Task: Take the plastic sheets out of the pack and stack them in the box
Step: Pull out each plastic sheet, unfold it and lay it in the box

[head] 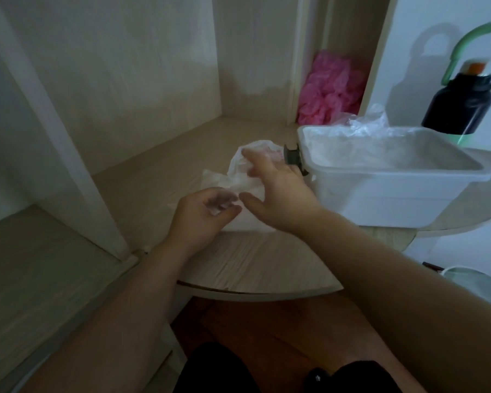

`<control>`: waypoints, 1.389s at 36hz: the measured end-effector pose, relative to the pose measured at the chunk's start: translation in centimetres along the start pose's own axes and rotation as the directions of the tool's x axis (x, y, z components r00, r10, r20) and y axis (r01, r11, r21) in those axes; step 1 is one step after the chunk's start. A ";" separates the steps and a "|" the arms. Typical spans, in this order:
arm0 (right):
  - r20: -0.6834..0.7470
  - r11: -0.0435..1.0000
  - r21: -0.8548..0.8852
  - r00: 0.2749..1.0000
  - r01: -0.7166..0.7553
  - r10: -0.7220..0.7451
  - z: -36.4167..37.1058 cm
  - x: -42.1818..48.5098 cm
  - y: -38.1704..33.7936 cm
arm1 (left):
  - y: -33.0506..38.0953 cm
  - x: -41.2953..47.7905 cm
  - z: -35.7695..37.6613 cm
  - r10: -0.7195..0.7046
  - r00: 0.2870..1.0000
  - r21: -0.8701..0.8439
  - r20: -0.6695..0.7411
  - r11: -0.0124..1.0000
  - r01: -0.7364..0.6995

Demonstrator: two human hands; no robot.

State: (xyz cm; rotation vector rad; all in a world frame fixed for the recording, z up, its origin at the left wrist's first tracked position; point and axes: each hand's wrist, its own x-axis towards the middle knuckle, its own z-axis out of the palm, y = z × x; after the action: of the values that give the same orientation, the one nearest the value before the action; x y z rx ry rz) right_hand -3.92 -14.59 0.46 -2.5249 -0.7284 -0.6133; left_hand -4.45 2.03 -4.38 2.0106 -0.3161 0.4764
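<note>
A thin white plastic pack (240, 177) lies on the pale wooden shelf, its upper end puffed up. My left hand (203, 212) pinches the pack's near edge between curled fingers and thumb. My right hand (275, 194) hovers over the pack with fingers spread and relaxed, fingertips touching the raised plastic. To the right stands a white plastic box (394, 177) with clear plastic sheets (366, 126) lying crumpled inside and poking above its far rim.
A pink crumpled bundle (329, 89) fills the narrow cubby behind. A black bottle (462, 103) with a green handle stands behind the box. A dark latch (292, 156) sits on the box's left end. The shelf's rounded front edge (253, 292) is near me.
</note>
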 end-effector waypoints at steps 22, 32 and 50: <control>-0.023 0.708 0.536 0.830 -0.460 0.557 -14.0 4.9 4.5 | 10.6 9.5 -1.3 -0.158 0.981 -0.376 -0.116 0.921 0.104; -0.043 0.687 0.121 0.688 -0.717 0.725 -15.6 2.2 14.7 | 12.5 15.3 8.1 0.003 0.998 0.061 0.066 0.998 -0.007; -0.079 0.766 -0.420 0.860 -0.487 0.504 -17.3 -0.1 16.4 | 15.7 13.2 9.6 0.294 0.924 0.408 0.245 0.833 -0.373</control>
State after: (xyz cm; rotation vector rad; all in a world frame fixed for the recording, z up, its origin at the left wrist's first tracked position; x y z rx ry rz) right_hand 0.50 -36.17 9.68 -2.9630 0.1132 -0.5753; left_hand 2.65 -13.99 9.96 2.4683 -0.7338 0.6402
